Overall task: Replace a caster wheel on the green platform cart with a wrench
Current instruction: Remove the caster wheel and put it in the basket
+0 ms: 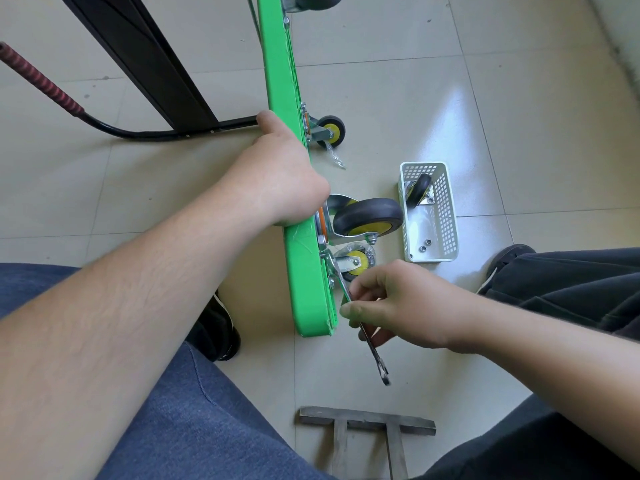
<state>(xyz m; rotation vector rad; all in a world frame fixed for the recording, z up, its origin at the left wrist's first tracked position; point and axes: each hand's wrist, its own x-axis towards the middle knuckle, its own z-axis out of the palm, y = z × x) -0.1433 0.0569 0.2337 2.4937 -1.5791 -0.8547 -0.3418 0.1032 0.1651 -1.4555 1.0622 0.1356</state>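
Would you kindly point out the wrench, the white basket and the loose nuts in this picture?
wrench (375,355): head view, on its bare shaft below the right hand.
white basket (446,216): head view, on its right perforated wall.
nuts (425,245): head view, on the basket floor between the pair.

An indoor room with a pale tiled floor (485,98), more a makeshift repair spot than a fitted workshop. The cart (280,84) stands on edge on the tiles, with a white basket (446,202) of spare parts and a stool (367,422) beside it.
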